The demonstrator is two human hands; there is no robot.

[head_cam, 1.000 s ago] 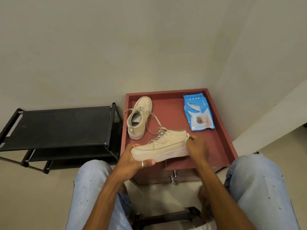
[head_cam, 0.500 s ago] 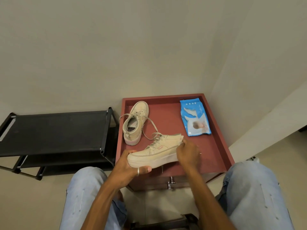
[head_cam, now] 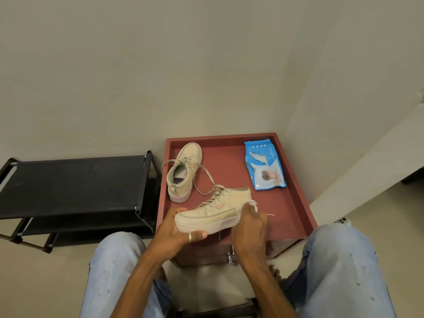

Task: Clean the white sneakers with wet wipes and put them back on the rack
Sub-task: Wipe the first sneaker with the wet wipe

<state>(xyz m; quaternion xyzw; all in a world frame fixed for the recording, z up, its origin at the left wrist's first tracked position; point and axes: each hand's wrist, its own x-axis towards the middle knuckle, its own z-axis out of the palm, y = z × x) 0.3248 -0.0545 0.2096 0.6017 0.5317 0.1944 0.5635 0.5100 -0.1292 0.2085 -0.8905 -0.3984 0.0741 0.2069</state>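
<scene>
sneaker [head_cam: 211,214] hangs over the red table's [head_cam: 291,214] near edge; left hand [head_cam: 174,232] grips its toe, right hand [head_cam: 250,223] pinches a wipe [head_cam: 252,204] at its heel. second sneaker [head_cam: 183,171] far left.

Soft even indoor light, faint shadows, perhaps slight wide-angle bending at edges

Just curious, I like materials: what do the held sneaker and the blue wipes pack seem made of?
Held sneaker: probably leather or faux leather, matte, with stitched panels; thick rubbery-looking sole. Blue wipes pack: thin glossy plastic film, wrinkled and catching light.
</scene>
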